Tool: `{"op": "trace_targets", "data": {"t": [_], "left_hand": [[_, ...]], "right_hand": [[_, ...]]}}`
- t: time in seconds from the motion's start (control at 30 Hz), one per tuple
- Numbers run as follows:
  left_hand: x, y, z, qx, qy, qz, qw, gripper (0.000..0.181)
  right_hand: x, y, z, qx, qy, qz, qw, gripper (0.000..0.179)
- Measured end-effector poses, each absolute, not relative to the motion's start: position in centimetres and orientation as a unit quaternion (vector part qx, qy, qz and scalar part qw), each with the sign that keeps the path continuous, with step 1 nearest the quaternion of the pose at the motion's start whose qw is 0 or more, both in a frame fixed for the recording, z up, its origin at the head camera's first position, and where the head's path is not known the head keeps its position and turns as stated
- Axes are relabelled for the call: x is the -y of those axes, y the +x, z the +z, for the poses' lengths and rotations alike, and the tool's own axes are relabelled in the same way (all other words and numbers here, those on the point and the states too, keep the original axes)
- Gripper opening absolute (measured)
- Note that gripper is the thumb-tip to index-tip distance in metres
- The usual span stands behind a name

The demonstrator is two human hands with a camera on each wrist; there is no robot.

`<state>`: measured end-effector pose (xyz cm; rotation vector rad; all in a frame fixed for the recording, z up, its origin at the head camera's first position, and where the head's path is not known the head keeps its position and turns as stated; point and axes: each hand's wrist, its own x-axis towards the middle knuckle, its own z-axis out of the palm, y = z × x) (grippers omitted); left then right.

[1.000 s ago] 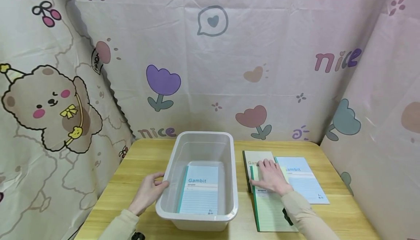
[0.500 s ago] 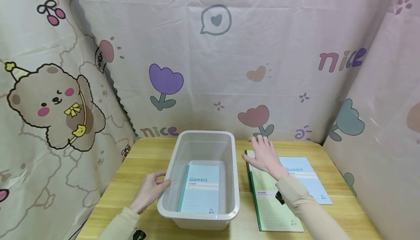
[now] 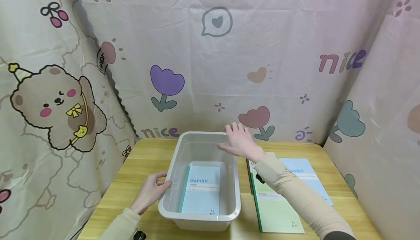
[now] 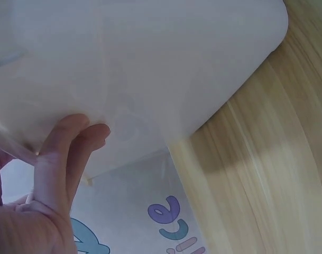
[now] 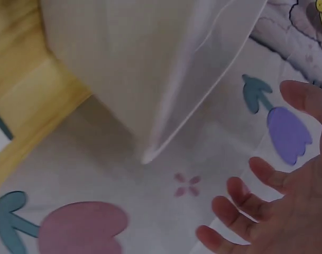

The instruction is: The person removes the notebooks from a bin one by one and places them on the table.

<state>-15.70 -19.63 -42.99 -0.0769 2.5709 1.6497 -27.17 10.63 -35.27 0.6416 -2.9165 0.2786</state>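
Observation:
A pale grey plastic tub (image 3: 201,225) stands on the table, with a blue Gambit notebook (image 3: 201,196) lying face up on its floor. My left hand (image 3: 149,192) grips the tub's left rim, thumb over the edge; in the left wrist view its fingers (image 4: 55,164) press against the outer wall. Held over the tub's far right corner is my right hand (image 3: 241,143), fingers spread and nothing in it. The right wrist view shows those fingers (image 5: 240,222) apart from the tub's corner.
Right of the tub lie a green notebook (image 3: 279,214), a pale notebook with a dark spine (image 3: 252,165) partly under it, and another blue notebook (image 3: 305,176). My right forearm crosses above them. A printed cloth (image 3: 210,69) hangs behind the wooden table (image 3: 131,170).
My right hand has lifted off the green notebook and moved left and away to the tub's far right corner. The left hand keeps its hold on the rim.

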Motion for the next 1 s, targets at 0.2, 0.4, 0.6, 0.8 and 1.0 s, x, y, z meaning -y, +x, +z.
{"op": "trace_targets", "data": {"t": [0.2, 0.4, 0.6, 0.8, 1.0], "left_hand": [[19.6, -15.6, -43.0, -0.844, -0.028, 0.534, 0.042, 0.047], [19.6, -15.6, -42.9, -0.845, -0.028, 0.532, 0.037, 0.047], [19.5, -15.5, -43.0, -0.845, -0.028, 0.533, 0.033, 0.046], [19.6, -15.4, -43.1, -0.843, -0.025, 0.537, 0.031, 0.046], [19.6, -15.4, -43.1, -0.840, -0.024, 0.541, 0.030, 0.046]], "right_hand": [[-7.3, -27.6, -34.0, 0.974, 0.216, 0.060, 0.018, 0.067], [-4.2, -28.4, -34.4, 0.975, 0.216, 0.059, -0.020, 0.065], [-1.6, -28.9, -36.0, 0.978, 0.189, 0.063, -0.058, 0.077], [-0.1, -29.3, -37.9, 0.981, 0.163, 0.070, -0.082, 0.080], [1.1, -29.3, -39.7, 0.981, 0.143, 0.080, -0.101, 0.079]]}}
